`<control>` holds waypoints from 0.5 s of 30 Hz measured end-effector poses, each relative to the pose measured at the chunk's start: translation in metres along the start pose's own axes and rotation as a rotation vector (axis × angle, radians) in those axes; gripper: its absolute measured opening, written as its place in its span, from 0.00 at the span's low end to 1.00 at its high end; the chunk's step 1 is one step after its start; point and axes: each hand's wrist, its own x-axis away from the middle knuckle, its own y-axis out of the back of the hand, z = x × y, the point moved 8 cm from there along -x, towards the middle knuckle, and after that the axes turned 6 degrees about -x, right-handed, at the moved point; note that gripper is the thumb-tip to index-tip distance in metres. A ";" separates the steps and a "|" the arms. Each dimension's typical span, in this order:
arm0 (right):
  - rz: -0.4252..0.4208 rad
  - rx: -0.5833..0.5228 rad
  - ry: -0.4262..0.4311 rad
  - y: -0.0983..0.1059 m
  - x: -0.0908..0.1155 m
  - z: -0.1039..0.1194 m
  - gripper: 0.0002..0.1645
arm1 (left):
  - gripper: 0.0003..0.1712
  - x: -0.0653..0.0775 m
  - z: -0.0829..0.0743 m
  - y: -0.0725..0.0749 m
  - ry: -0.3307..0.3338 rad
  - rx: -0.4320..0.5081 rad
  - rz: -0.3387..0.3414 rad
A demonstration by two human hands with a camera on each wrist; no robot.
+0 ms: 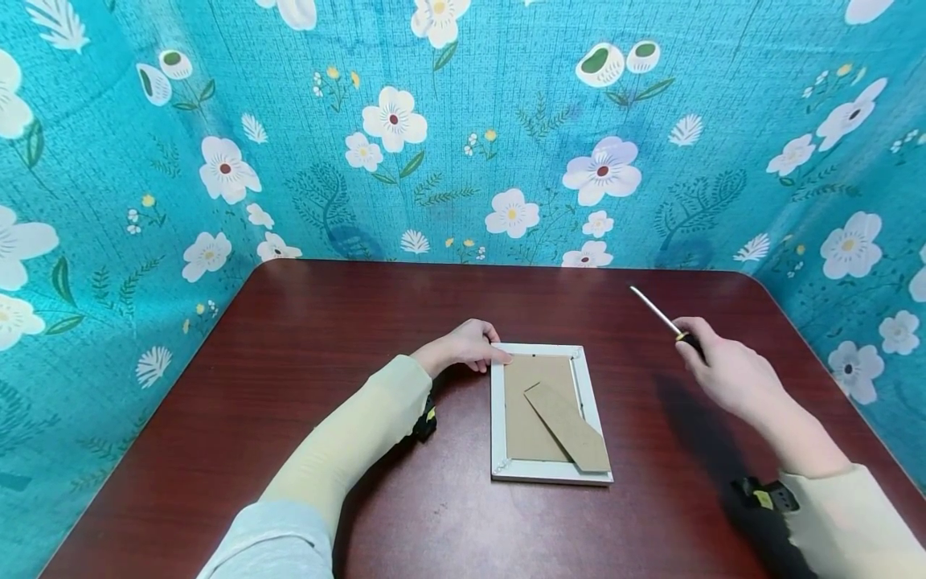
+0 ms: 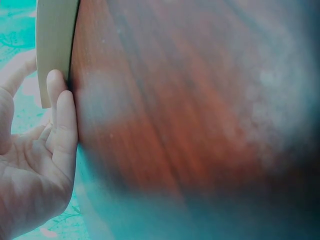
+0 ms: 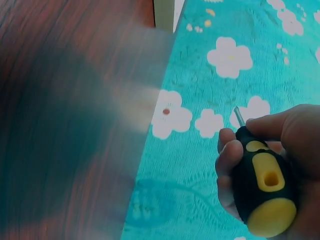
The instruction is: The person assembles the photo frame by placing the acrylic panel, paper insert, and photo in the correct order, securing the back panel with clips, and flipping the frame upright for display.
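A white picture frame (image 1: 499, 418) lies face down on the table, its brown backing board (image 1: 531, 434) and angled easel leg (image 1: 567, 426) showing. At its upper left corner my left hand (image 1: 470, 346) pinches the edge, thumb on the back rim. The left wrist view shows fingertips (image 2: 65, 107) against the side of the frame (image 2: 55, 40). Out to the right, apart from the frame, my right hand (image 1: 731, 374) grips a screwdriver (image 1: 654, 309) by its handle. That black and yellow handle (image 3: 260, 185) fills my palm in the right wrist view, the metal shaft pointing away.
The dark reddish wooden table (image 1: 325, 322) has rounded far corners. A blue flowered cloth (image 1: 463, 145) hangs behind it and along both sides. Black straps with cameras (image 1: 767, 494) sit at the wrists.
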 end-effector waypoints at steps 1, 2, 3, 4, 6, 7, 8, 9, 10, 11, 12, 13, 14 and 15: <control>0.005 0.004 0.019 -0.002 -0.001 0.004 0.23 | 0.17 0.000 0.000 0.000 0.000 -0.004 0.001; 0.012 0.011 0.034 -0.004 -0.001 0.008 0.24 | 0.17 0.000 0.000 0.000 -0.002 -0.005 0.002; 0.019 0.015 0.050 -0.007 -0.002 0.012 0.26 | 0.17 0.000 0.000 0.000 -0.002 -0.005 0.002; 0.026 0.020 0.065 -0.009 -0.002 0.015 0.27 | 0.17 0.000 0.000 0.000 -0.003 -0.006 0.001; 0.043 0.022 0.091 -0.015 -0.003 0.022 0.29 | 0.17 0.000 0.000 0.000 -0.007 -0.010 0.000; 0.052 0.022 0.104 -0.018 -0.003 0.025 0.30 | 0.17 -0.001 0.000 0.000 -0.009 -0.011 0.001; 0.062 0.024 0.115 -0.021 -0.003 0.028 0.30 | 0.17 -0.001 0.000 0.000 -0.010 -0.010 0.002; 0.068 0.026 0.128 -0.023 -0.004 0.031 0.31 | 0.17 -0.001 0.000 0.000 -0.011 -0.011 0.002; 0.071 0.030 0.144 -0.026 -0.004 0.034 0.31 | 0.17 -0.002 0.000 0.000 -0.012 -0.010 0.002; 0.075 0.032 0.157 -0.028 -0.004 0.036 0.31 | 0.17 -0.002 0.001 0.000 -0.012 -0.009 0.003; 0.077 0.037 0.170 -0.030 -0.005 0.039 0.31 | 0.17 -0.002 0.001 0.000 -0.011 -0.007 0.004; 0.079 0.041 0.183 -0.032 -0.005 0.041 0.31 | 0.17 -0.003 0.001 0.000 -0.011 -0.005 0.005; 0.078 0.045 0.196 -0.034 -0.005 0.043 0.31 | 0.17 -0.003 0.002 -0.001 -0.010 -0.003 0.006; 0.079 0.050 0.210 -0.035 -0.006 0.045 0.32 | 0.17 -0.003 0.002 -0.001 -0.009 -0.003 0.006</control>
